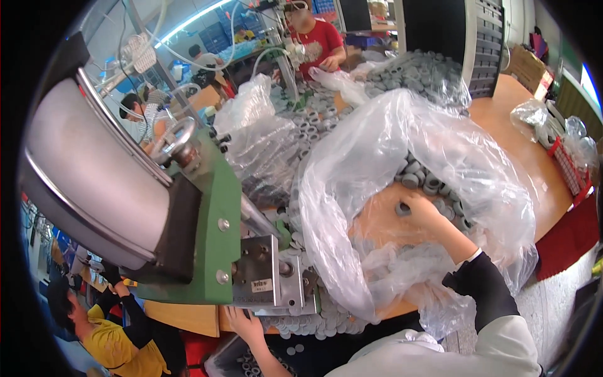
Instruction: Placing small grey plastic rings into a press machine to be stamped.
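My right hand (426,212) reaches into a large clear plastic bag (326,207) spread on the table. Its fingers pinch a small grey round cap (402,208) with a dark hollow. Beyond that hand, more grey caps (411,179) lie heaped inside the bag. My left hand (246,325) is at the front table edge, just below the metal block (256,267) of a green press (217,220). Its fingers are apart, and I see nothing held in them. Flat grey discs (320,323) lie to the right of it, along the edge.
The press's big grey cylinder (94,176) fills the left side. Another clear bag (260,138) and more grey caps (311,132) lie behind it. A co-worker in red (317,47) stands across the table; one in yellow (113,342) is at lower left. A red basket (568,166) is at right.
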